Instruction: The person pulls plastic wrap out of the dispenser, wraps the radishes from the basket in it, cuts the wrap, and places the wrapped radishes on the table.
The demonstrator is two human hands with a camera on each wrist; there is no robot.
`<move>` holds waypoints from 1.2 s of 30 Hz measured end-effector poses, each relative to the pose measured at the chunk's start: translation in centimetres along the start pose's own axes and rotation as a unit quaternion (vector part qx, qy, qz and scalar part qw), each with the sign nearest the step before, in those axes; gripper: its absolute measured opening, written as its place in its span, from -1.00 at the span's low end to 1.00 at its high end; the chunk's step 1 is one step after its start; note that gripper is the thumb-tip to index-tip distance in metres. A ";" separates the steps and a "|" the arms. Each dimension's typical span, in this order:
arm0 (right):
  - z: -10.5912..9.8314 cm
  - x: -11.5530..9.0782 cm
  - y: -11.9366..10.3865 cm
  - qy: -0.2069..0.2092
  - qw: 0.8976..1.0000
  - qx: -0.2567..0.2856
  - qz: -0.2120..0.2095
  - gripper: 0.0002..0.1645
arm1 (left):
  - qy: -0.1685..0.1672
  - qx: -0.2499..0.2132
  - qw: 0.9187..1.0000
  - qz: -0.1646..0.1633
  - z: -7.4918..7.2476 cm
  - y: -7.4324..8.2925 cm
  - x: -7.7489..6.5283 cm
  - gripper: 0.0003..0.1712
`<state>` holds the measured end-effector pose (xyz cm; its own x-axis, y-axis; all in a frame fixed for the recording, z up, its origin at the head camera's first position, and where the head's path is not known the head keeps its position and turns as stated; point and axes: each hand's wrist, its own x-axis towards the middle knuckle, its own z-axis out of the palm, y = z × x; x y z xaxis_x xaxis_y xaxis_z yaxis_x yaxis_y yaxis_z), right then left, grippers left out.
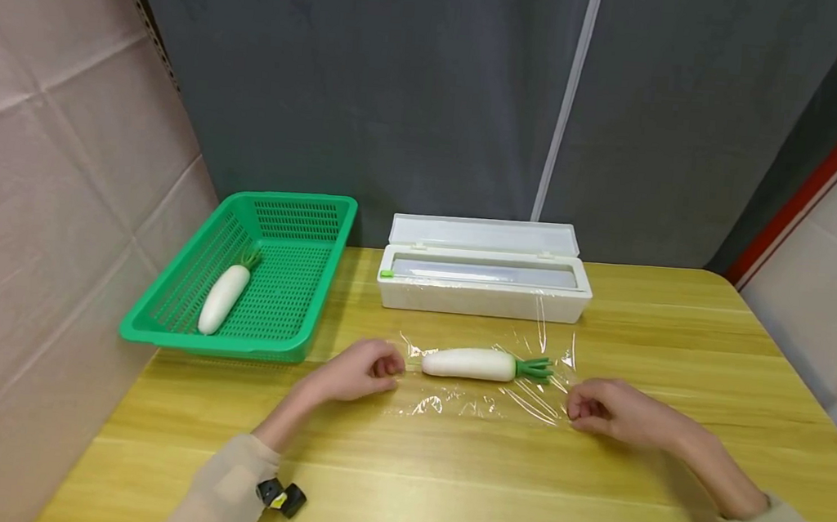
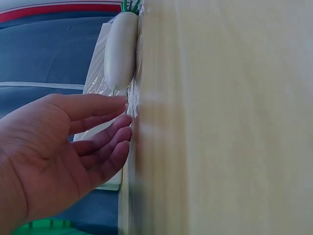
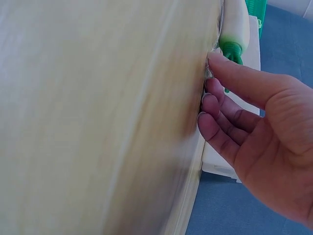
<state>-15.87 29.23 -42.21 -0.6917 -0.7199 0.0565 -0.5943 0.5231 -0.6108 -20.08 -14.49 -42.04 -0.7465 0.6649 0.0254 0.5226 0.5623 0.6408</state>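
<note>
The white radish (image 1: 469, 363) lies on its side on a sheet of clear film (image 1: 428, 405), its green leaves (image 1: 534, 369) pointing right and its blunt end left. The film spreads out on every side of the radish, glossy and wrinkled, most creased below the leaves.

Just left of the radish, the left hand (image 1: 362, 369) pinches the film's edge between thumb and forefinger, the other fingers bent. To the radish's right, a little beyond the leaf tips, the right hand (image 1: 613, 411) pinches the opposite edge, its remaining fingers curled beneath.

Behind the radish stands a white dispenser box (image 1: 485, 303), its lid (image 1: 485, 233) raised at the back; streaks of film run up its front. A green slider (image 1: 385, 274) sits at the box's end, behind and left of the radish.

Well to the radish's left is a green basket (image 1: 216, 344) with another radish (image 1: 224, 299) inside. The wooden tabletop (image 1: 446, 476) carries everything, and a dark grey curtain (image 1: 366, 85) hangs farthest behind the radish.
</note>
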 end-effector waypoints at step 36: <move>0.0 0.0 -0.1 0.012 0.999 -0.020 0.032 -0.87 | -0.062 0.026 0.998 0.006 -0.4 0.7 -2.5 -0.89</move>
<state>-15.80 29.15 -42.11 -0.7390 -0.6727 0.0378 -0.5636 0.5865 -0.5817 -18.00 -15.96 -41.40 -0.6844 0.7263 -0.0643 0.5545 0.5757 0.6010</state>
